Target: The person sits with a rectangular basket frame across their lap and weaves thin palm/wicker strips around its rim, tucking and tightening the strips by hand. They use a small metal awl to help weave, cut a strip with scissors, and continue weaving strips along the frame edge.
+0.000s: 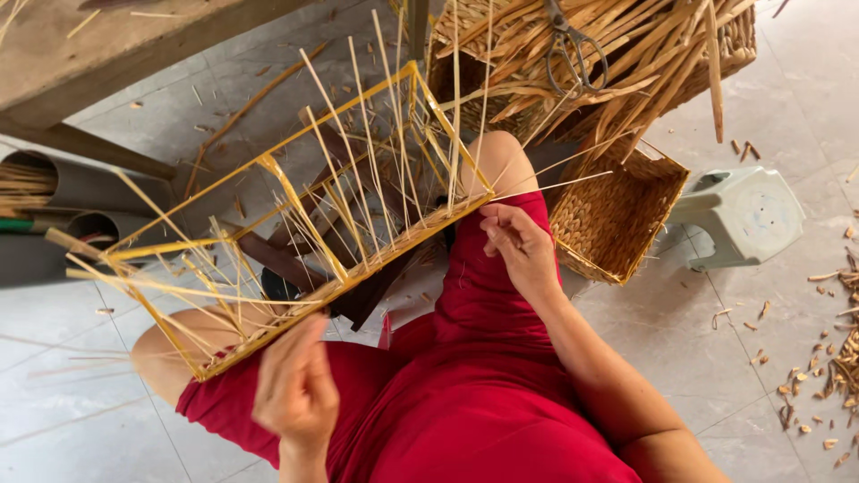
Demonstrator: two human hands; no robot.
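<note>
A long rectangular yellow wire basket frame [295,228] with thin pale reed strands woven through it rests across my knees, over red shorts. My right hand [517,246] pinches a reed strand at the frame's right near corner. My left hand [295,385] is at the frame's near long edge, fingers curled against the woven base strip; what it grips is not clear. Loose reed ends stick up and out from the frame in all directions.
A finished woven basket [617,215] lies on the floor right of my knee. Behind it, a larger basket heaped with dried reeds [626,54] carries scissors [573,49]. A pale green plastic stool [743,215] stands right. Grey pipes [63,183] and a wooden bench [98,49] sit left.
</note>
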